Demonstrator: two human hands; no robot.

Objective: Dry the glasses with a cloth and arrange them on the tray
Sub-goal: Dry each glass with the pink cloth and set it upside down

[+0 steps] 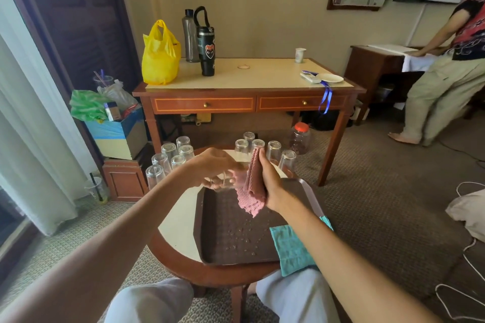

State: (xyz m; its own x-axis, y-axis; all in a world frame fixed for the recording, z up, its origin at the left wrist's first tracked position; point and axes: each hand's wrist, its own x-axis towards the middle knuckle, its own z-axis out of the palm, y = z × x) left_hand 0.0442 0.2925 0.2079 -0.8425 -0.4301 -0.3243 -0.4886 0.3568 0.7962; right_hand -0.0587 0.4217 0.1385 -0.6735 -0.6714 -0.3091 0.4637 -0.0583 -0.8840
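My left hand (212,166) grips a clear glass (223,183) held on its side above the far end of the brown tray (231,231). My right hand (267,181) holds a pink cloth (249,191) pressed against the glass's open end, with the cloth's corner hanging down over the tray. Water drops dot the tray's surface. Several upturned clear glasses (170,157) stand at the far left of the round table, and several more upturned glasses (273,151) stand at its far right.
The tray sits on a small round table (178,225) between my knees. A teal cloth (291,246) lies at the tray's right edge. Behind stands a wooden desk (246,94) with bottles and a yellow bag. A person stands at the far right.
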